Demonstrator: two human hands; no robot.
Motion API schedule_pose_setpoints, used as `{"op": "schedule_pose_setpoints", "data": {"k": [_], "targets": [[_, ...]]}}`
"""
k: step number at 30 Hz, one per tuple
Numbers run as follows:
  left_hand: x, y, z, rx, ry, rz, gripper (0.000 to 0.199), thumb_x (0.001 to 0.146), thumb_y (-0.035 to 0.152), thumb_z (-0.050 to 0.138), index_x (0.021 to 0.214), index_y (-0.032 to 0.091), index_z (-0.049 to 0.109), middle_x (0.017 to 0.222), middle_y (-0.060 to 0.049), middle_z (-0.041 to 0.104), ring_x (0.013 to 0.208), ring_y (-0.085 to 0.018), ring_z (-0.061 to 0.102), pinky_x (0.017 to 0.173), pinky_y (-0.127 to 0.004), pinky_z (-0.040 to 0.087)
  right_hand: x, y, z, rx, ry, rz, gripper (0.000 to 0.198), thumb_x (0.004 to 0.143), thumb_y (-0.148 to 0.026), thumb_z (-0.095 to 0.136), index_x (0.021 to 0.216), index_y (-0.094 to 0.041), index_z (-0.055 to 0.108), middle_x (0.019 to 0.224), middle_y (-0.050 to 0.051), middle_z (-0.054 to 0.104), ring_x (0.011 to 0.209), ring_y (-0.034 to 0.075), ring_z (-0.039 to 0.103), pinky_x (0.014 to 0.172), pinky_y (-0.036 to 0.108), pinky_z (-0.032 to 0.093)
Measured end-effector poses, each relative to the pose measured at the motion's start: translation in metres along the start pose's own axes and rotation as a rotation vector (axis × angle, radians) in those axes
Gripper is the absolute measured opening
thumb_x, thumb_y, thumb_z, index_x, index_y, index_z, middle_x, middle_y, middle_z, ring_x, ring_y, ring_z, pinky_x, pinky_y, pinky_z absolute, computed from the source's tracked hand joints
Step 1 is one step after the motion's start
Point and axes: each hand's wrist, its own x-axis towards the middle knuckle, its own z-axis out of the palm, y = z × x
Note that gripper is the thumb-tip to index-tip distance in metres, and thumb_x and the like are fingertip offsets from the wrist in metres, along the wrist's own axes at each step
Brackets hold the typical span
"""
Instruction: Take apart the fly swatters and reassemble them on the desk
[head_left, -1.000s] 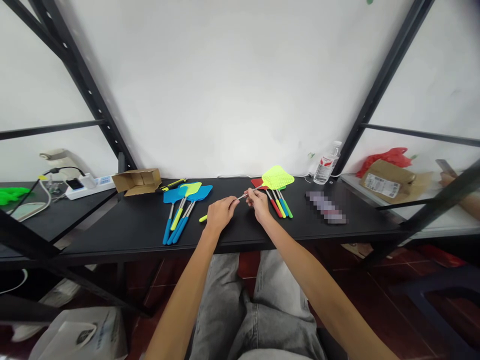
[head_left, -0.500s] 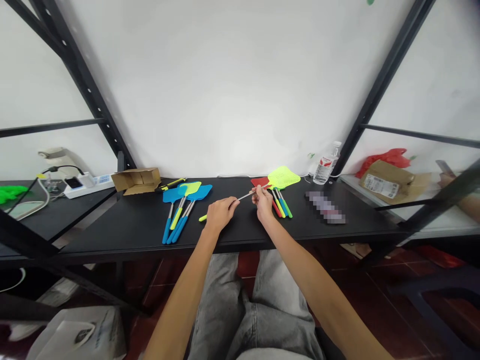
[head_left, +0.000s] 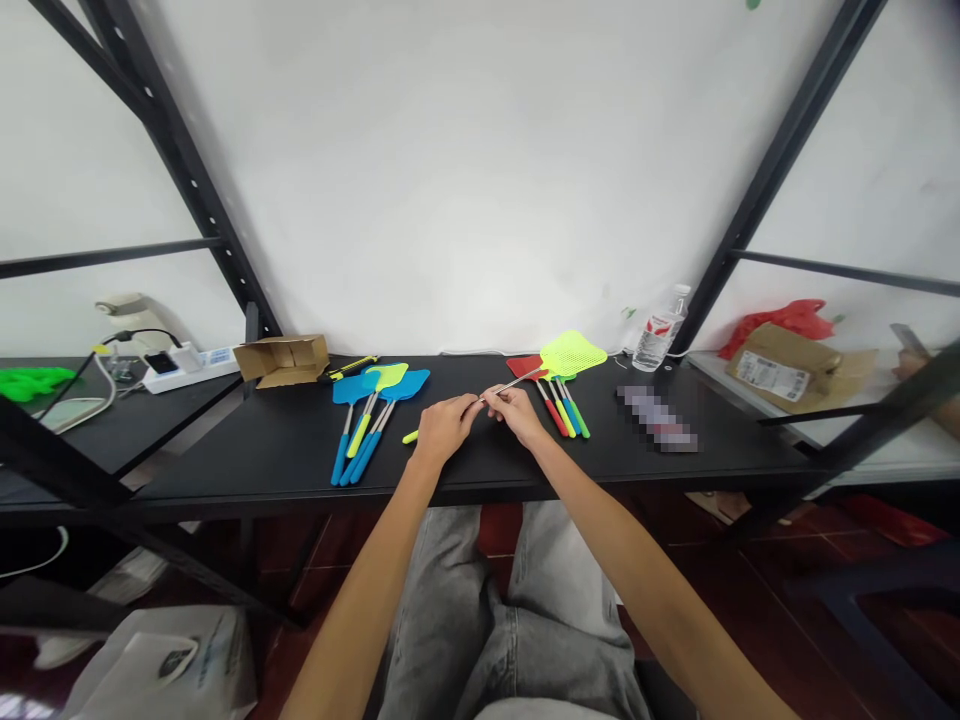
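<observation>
Both of my hands are on one fly swatter with a thin metal rod. My left hand is wrapped round it near its yellow-green handle, whose end pokes out to the left. Close beside it, my right hand pinches the rod. The rod slants up to the right, towards a yellow-green mesh head. Beneath that head lies a group of swatters, with a red head and red, yellow, blue and green handles. Left of my hands lie several swatters with blue heads and a yellow-green one.
An open cardboard box and a yellow-black tool are at the back left of the black table. A water bottle and a blurred-out object stand right. Black shelf posts flank the table.
My right hand has slid left and down along the rod, close to my left hand. More of the rod shows beyond it. The view has shifted slightly.
</observation>
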Motion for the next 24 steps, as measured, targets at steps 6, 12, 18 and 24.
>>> {"op": "schedule_pose_setpoints", "data": {"k": [6,12,18,24], "targets": [[0.0022,0.0023,0.0004,-0.002,-0.015,-0.031,0.035,0.101,0.046,0.041,0.113,0.029,0.070,0.111,-0.004,0.075,0.099,-0.020,0.069,0.074,-0.026,0.044,-0.0008,-0.0058,0.0013,0.041,0.135,0.020,0.041,0.073,-0.058,0.073,0.079,-0.017,0.073,0.074,0.005,0.070,0.056,0.011,0.053,0.046,0.024,0.035],[0.0023,0.0013,0.0011,0.003,-0.009,-0.037,0.035,0.100,0.046,0.043,0.115,0.029,0.070,0.111,-0.004,0.074,0.101,-0.020,0.068,0.079,-0.026,0.046,-0.0007,-0.0057,0.0010,0.064,0.230,0.028,0.043,0.073,-0.060,0.071,0.079,-0.017,0.073,0.071,0.005,0.069,0.055,0.011,0.052,0.046,0.025,0.034],[0.0029,0.0002,0.0018,-0.005,-0.011,-0.040,0.035,0.100,0.046,0.043,0.115,0.029,0.070,0.112,-0.004,0.074,0.101,-0.021,0.068,0.078,-0.026,0.046,0.0000,-0.0076,0.0003,0.115,0.314,0.013,0.042,0.075,-0.058,0.070,0.077,-0.016,0.072,0.069,0.004,0.067,0.055,0.011,0.050,0.046,0.024,0.032],[0.0026,-0.0004,0.0017,-0.009,-0.013,-0.035,0.035,0.100,0.047,0.043,0.113,0.030,0.071,0.109,-0.003,0.075,0.099,-0.021,0.069,0.076,-0.027,0.044,0.0008,-0.0082,-0.0028,0.140,0.402,0.016,0.043,0.075,-0.060,0.069,0.076,-0.017,0.071,0.067,0.003,0.065,0.054,0.011,0.049,0.046,0.025,0.032]]}}
